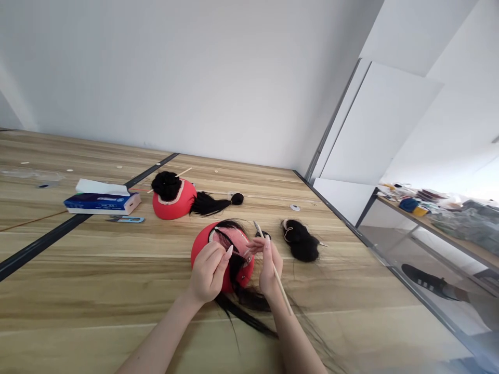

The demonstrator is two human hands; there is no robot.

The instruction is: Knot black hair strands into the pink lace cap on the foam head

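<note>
A red rounded head form [198,248] lies in front of me, with a pinkish netted patch [238,239] and black hair [249,318] trailing off it toward me. Over its near left side, my left hand [210,270] is closed in a pinch, apparently on fine strands of black hair; the fingertips partly hide them. My right hand [270,267] is at the form's right side, thumb raised. It holds a thin wooden-handled needle [281,291] slanting across the palm, its greyish tip pointing up and away.
Farther back sits a second red form [175,208] with a black hair bun and stick, and a hair bundle [212,203] beside it. Another black hair bundle [302,241] lies right. Left are a blue tissue box [97,203] and blue thread snips [130,219]. A cluttered shelf [429,218] stands beyond.
</note>
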